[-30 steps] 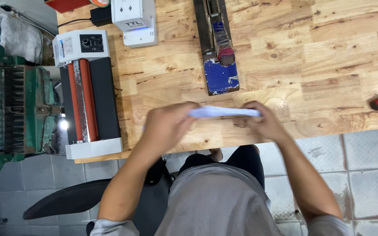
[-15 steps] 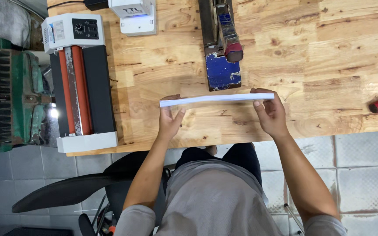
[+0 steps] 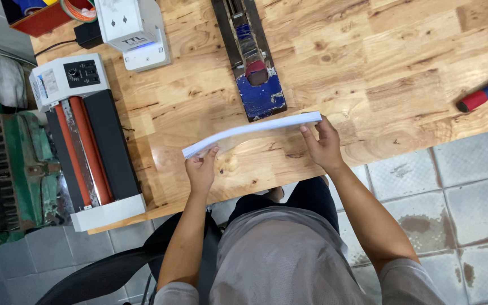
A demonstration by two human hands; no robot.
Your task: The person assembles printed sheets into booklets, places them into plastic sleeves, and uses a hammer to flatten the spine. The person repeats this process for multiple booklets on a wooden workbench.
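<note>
I hold a thin stack of white paper (image 3: pixel 252 131) edge-on above the wooden table (image 3: pixel 368 73). My left hand (image 3: pixel 201 169) grips its left end. My right hand (image 3: pixel 324 144) grips its right end. The stack sags slightly and tilts down toward the left. Just beyond it stands a heavy blue-based stapler (image 3: pixel 252 62), pointing away from me.
A white and black roll laminator (image 3: pixel 86 141) with orange rollers sits at the table's left edge. A small white device (image 3: pixel 134 31) stands at the back. A red and blue tool (image 3: pixel 487 93) lies at the right. A green machine (image 3: pixel 1 169) is at far left. Tiled floor lies below.
The stack was raised from near the table edge and spread out lengthwise between my hands. It now tilts, with the left end lower. The view has shifted slightly.
</note>
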